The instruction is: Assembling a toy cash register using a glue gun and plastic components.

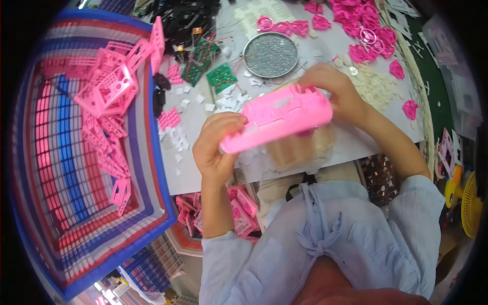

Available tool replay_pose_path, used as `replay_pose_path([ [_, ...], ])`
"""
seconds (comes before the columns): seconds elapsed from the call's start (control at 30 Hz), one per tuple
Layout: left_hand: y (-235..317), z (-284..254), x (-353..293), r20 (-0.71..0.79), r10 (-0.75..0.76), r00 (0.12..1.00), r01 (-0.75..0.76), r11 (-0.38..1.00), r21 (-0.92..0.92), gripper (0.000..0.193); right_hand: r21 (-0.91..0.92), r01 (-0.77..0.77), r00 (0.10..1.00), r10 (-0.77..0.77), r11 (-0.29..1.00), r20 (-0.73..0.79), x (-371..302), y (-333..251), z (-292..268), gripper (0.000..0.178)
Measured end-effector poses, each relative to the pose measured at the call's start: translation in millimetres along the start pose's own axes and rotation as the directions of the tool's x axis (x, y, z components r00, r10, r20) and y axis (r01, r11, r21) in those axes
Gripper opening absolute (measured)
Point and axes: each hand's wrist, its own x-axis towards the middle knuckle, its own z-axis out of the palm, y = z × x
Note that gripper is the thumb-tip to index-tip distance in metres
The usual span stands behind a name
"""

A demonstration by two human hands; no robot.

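Both hands hold a bright pink plastic casing (284,118) over the table, tilted with its right end higher. My left hand (216,145) is closed around its left end. My right hand (338,91) grips the upper right corner, fingers curled over the edge. The casing is slightly blurred, with molded ribs and slots on the visible side. Under it stands a tan block-like thing (300,150), partly hidden and too blurred to name. Just beyond the casing sits a round dish (270,56) full of tiny silver metal parts, probably screws.
A striped basket (163,178) with pink plastic panels (114,86) takes up the left. Green circuit boards (222,78), wires and small white squares (209,107) lie left of the dish. Magenta parts (363,30) and cream-coloured pieces (373,85) cover the right. A yellow fan (470,203) stands far right.
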Motion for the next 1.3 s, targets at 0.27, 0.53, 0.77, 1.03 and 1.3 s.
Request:
replay_pose_path([
  [0.27, -6, 33, -69, 0.422, -0.12, 0.899, -0.025, 0.946, 0.324, 0.042, -0.187, 0.242, 0.942, -0.184, 0.952, 0.282, -22, 26, 3, 0.052],
  [0.53, -13, 36, -48, 0.449, -0.143, 0.882, -0.051, 0.918, 0.393, 0.043, -0.374, 0.257, 0.956, -0.177, 0.891, 0.236, -19, 37, 26, 0.056],
  [0.77, 7, 77, -41, 0.507, -0.222, 0.833, -0.06, 0.874, 0.482, 0.054, -0.33, 0.185, 0.983, -0.177, 0.926, 0.055, -25, 37, 26, 0.047],
  [1.03, 3, 78, -43, 0.477, -0.219, 0.851, -0.021, 0.893, 0.449, 0.052, -0.519, -0.265, 0.961, 0.264, 0.812, -0.078, -17, 77, -40, 0.017],
  [1.3, 3, 75, -37, 0.368, -0.177, 0.913, 0.047, 0.941, 0.336, 0.041, -0.661, -0.129, 0.991, 0.116, 0.739, -0.064, -6, 74, -21, 0.015],
])
